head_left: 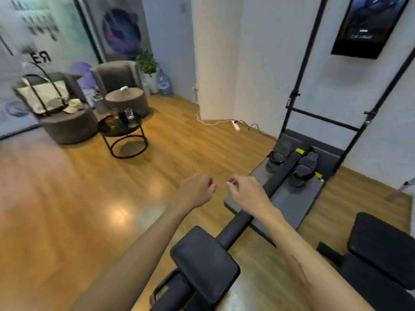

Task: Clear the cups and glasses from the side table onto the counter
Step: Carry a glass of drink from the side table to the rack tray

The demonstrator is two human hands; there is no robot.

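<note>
A round black side-table surface [105, 127] stood at the frame's left of centre on a wooden floor [179, 140], beside grey armchairs [116, 75]. On it the glasses [129, 114] stood upright, perhaps three or four; blur hid the count. Lower centre, left hand [197, 189] and right hand [244, 190] hung loosely curled, holding nothing, above a rowing machine [289, 173].

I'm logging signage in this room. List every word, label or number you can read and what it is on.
"RE", seen mirrored: large dark letters on the glass wall.
Lettering higher on the glass wall: too blurred to read.
Framed poster: small text, too blurred.
Water bottle label: too small.
</note>
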